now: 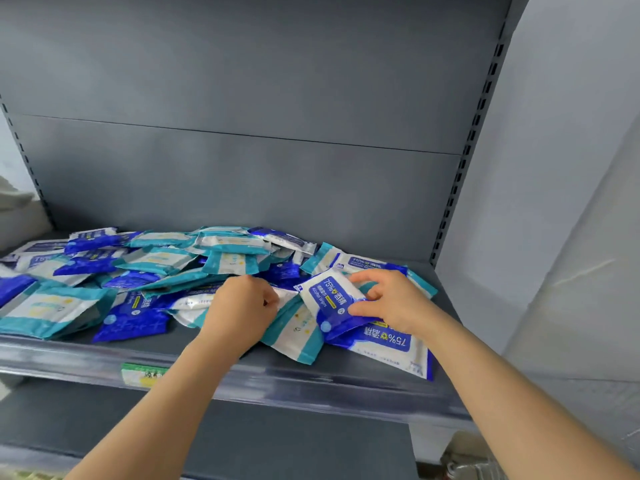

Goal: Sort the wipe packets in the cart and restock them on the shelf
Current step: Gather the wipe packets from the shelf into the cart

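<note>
Blue wipe packet [332, 299] sits up and right of the green price tag [143, 374], on top of the mixed pile on the shelf [346, 382], pinched thumb-to-fingers by the right hand [391, 299]. The left hand [242, 306], closer to the tag, is curled into the pile; can't tell if it's got anything. The packet's face-up and tilted, with its long axis diagonal, far-left to near-right. I'd lift it clear rather than slide it, so the teal packet [294, 337] underneath doesn't drag along.

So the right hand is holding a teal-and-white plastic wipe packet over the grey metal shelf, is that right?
Not quite. The head view shows the right hand holding a blue-and-white plastic wipe packet printed 75%, not a teal-and-white one. It is over the grey metal shelf.
</note>
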`<action>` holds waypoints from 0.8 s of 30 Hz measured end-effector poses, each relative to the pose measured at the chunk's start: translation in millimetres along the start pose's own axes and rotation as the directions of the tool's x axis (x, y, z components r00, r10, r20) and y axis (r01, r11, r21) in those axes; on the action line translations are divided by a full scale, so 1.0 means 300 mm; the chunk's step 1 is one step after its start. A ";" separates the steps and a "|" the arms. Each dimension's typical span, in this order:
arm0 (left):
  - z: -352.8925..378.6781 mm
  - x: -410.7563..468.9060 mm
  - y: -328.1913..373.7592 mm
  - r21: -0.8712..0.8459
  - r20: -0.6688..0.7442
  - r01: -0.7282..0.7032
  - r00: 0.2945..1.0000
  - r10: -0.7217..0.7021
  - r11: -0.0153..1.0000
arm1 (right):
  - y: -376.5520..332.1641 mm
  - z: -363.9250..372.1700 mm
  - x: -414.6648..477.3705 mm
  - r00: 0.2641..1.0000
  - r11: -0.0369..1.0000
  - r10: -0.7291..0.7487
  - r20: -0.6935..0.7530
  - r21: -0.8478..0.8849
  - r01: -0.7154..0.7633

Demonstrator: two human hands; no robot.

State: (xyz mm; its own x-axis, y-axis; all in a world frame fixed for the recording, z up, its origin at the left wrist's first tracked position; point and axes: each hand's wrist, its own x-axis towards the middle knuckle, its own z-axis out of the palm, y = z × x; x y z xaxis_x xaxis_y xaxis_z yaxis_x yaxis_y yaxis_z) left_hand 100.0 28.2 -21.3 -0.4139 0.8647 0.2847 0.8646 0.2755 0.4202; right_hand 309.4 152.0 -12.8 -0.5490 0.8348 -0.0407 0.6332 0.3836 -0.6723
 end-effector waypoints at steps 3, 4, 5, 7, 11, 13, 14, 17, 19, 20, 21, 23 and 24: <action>0.012 -0.001 0.069 -0.184 -0.070 0.002 0.997 -0.015 0.983 | 0.022 -0.054 0.035 0.992 0.998 -0.031 -0.123 0.049 0.037; 0.021 0.001 0.087 -0.233 -0.072 -0.002 0.997 -0.015 0.973 | 0.037 -0.070 0.055 0.985 0.998 -0.026 -0.170 0.060 0.037; 0.033 0.003 0.103 -0.255 -0.041 0.011 0.999 -0.023 0.967 | 0.052 -0.082 0.074 0.978 0.996 -0.019 -0.205 0.077 0.036; 0.058 0.005 0.114 -0.231 0.026 0.008 1.000 -0.002 0.973 | 0.085 -0.092 0.115 0.971 0.994 0.000 -0.238 0.106 0.026; 0.056 0.018 0.085 -0.019 0.135 0.038 0.990 -0.035 0.999 | 0.132 -0.108 0.165 0.981 0.998 0.041 -0.192 0.053 -0.031; 0.038 0.023 0.080 0.028 0.251 0.128 0.959 -0.130 0.991 | 0.145 -0.124 0.179 0.988 0.996 0.055 -0.143 -0.065 -0.065; 0.031 0.028 0.088 0.048 0.286 0.147 0.946 -0.154 0.988 | 0.149 -0.133 0.184 0.992 0.991 0.073 -0.102 -0.101 -0.083; 0.038 0.049 0.125 0.137 0.336 0.138 0.925 -0.177 0.981 | 0.144 -0.155 0.192 0.987 0.986 0.148 0.067 -0.092 -0.141; 0.051 0.060 0.140 0.155 0.329 0.166 0.921 -0.209 0.974 | 0.146 -0.169 0.205 0.979 0.981 0.172 0.105 -0.109 -0.160; 0.056 0.062 0.145 0.164 0.313 0.182 0.923 -0.226 0.970 | 0.149 -0.176 0.211 0.979 0.978 0.172 0.107 -0.137 -0.156; 0.059 0.060 0.152 0.165 0.296 0.199 0.924 -0.241 0.966 | 0.157 -0.179 0.218 0.980 0.977 0.169 0.105 -0.151 -0.152; 0.072 0.055 0.170 0.104 0.269 0.244 0.926 -0.264 0.964 | 0.173 -0.176 0.217 0.980 0.979 0.176 0.094 -0.119 -0.164; 0.078 0.050 0.183 0.046 0.262 0.269 0.926 -0.272 0.962 | 0.172 -0.173 0.203 0.981 0.982 0.172 0.084 -0.094 -0.164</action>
State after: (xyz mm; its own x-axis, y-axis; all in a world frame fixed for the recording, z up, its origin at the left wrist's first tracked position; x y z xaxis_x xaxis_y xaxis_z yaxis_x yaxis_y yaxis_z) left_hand 148.1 66.0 -14.0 -0.5434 0.8360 -0.0763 0.7336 0.5171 0.4410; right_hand 337.0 243.0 -11.7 -0.4756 0.8522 -0.2179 0.7634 0.2768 -0.5836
